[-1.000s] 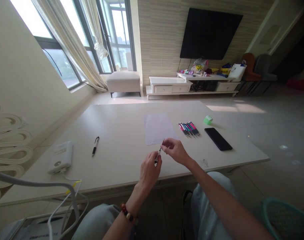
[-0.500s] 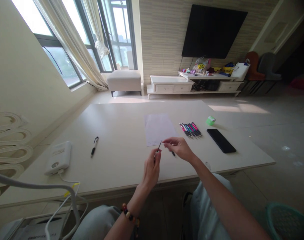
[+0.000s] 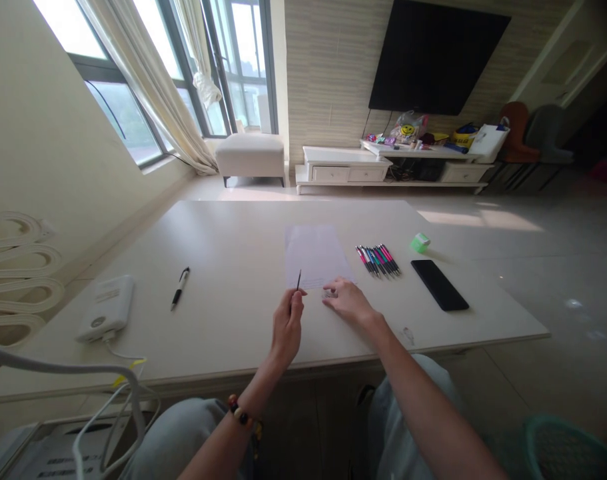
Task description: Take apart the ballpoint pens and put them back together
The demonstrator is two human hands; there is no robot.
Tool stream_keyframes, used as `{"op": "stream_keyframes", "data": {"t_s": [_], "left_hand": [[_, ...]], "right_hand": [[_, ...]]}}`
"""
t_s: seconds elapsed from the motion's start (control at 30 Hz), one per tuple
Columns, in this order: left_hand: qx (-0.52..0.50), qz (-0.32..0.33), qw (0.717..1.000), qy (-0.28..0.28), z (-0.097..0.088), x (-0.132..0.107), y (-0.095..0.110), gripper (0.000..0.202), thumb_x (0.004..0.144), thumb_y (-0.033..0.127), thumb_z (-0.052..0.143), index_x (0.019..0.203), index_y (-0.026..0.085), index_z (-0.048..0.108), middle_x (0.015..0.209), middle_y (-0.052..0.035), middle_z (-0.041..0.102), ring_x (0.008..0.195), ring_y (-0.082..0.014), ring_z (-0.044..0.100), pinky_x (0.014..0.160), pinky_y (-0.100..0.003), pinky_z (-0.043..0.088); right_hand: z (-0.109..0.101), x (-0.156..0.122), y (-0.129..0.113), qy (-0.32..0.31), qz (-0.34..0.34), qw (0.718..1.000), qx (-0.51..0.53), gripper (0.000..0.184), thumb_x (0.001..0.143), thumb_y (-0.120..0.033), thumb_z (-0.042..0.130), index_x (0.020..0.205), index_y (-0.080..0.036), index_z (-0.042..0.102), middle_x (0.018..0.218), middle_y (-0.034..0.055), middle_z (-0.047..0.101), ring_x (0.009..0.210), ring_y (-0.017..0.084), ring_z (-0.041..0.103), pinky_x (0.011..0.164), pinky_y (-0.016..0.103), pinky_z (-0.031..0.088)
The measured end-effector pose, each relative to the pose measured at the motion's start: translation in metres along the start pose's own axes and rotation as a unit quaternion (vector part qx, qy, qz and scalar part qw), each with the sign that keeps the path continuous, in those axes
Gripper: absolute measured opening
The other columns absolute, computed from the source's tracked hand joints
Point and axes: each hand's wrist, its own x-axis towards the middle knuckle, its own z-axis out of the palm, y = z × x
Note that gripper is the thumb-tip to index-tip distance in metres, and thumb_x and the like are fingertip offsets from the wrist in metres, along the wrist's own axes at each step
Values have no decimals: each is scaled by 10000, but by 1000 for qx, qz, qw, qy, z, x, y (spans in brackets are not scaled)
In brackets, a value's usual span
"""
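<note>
My left hand (image 3: 286, 327) is closed around a thin dark rod that looks like a pen refill (image 3: 298, 280); it points up, its lower end hidden in the fingers. Down at the near edge of a white sheet of paper (image 3: 313, 250), my right hand (image 3: 350, 300) has its thumb and fingers curled about a small clear or greyish thing (image 3: 328, 293), too small to name. Right of the paper lies a row of several coloured pens (image 3: 378, 261). A single white-and-black pen (image 3: 180, 289) rests apart on the left.
A black phone (image 3: 439, 285) and a green-and-white small box (image 3: 420, 243) lie on the right of the white table (image 3: 223, 260). A white power bank (image 3: 106, 308) with a cable is at left. Near the front edge sits a small clear piece (image 3: 408, 335).
My right hand has moved away from the rod's tip and down to the table by the paper. My left hand has shifted slightly left, holding the rod more upright.
</note>
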Motion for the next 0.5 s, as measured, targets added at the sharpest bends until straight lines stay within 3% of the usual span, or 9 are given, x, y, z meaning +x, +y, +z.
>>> {"op": "stream_keyframes", "data": {"t_s": [0.17, 0.5], "left_hand": [[15, -2, 1000, 1, -2, 4, -2, 329, 891, 467, 344, 897, 188, 519, 597, 46, 346, 532, -91, 351, 501, -190, 314], [51, -5, 998, 26, -9, 11, -7, 374, 860, 505, 365, 856, 179, 549, 578, 43, 400, 515, -95, 371, 490, -200, 321]], "right_hand": [[2, 0, 1, -9, -14, 1000, -15, 244, 786, -295, 617, 1015, -246, 683, 987, 38, 620, 843, 143, 602, 782, 216, 413], [24, 12, 2, 42, -43, 998, 21, 108, 808, -193, 560, 842, -188, 662, 930, 47, 617, 860, 145, 588, 779, 229, 413]]}}
